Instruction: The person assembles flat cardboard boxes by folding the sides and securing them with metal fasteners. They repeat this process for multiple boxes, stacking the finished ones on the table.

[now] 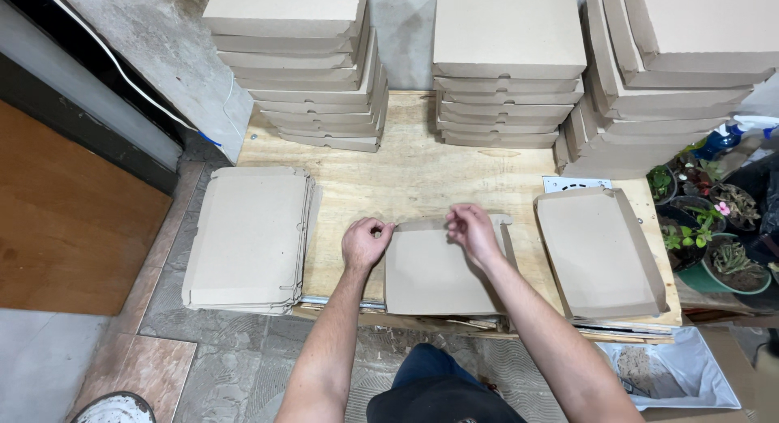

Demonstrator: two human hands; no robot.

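- Left hand point(365, 241) pinches the far-left corner of the cardboard box blank point(434, 273), lying mid-table at the plywood table's point(414, 176) near edge.
- Right hand point(472, 231) grips its back flap, steadying the crease.
- Flat blanks point(247, 236) wait left; folded boxes point(507, 66) stack behind.

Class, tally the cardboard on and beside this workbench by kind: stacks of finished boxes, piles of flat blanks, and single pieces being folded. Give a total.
Stacks of closed boxes: 4
Pile of flat blanks: 1
Open tray: 1
Piece at the hands: 1
Total: 7
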